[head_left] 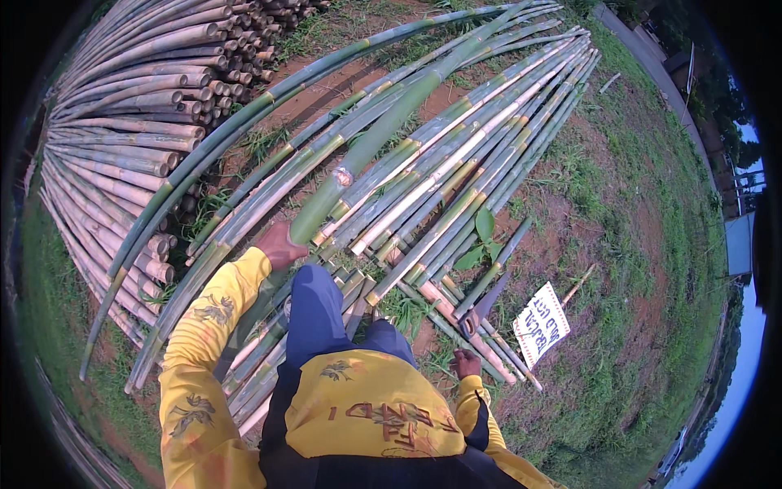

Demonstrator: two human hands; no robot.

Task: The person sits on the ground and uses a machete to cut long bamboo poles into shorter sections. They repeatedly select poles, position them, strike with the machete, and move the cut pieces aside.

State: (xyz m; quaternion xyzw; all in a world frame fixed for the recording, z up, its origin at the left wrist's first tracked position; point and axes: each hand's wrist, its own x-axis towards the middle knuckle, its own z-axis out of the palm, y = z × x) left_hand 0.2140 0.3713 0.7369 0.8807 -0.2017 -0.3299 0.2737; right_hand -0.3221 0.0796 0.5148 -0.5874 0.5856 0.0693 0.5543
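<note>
- Far left: stack of cut, weathered bamboo poles [183, 102], crowding that side; little room for swinging anything long.
- Next in: slim green poles [236, 134], bowed by the lens, lying alongside.
- Left hand [283, 244]: fingers closed over thick green bamboo pole [350, 159], undersides hidden. Pole slanting up and away across the pile. Likely to roll or slide with only one hand on a round culm.
- Trouser leg [316, 301] right beside it; possible pinch on a slip.
- Centre: loose bamboo bundle [481, 155], could shift if knocked.
- Right hand [466, 364]: fingers partly curled, nothing visible in them; can't tell how tightly.
- Just above: handsaw [482, 310], possible cut from a careless reach. Crosswise bamboo pole [487, 353] close by, trip risk.
- Far right: white hand-lettered sign [540, 324] on grass.
</note>
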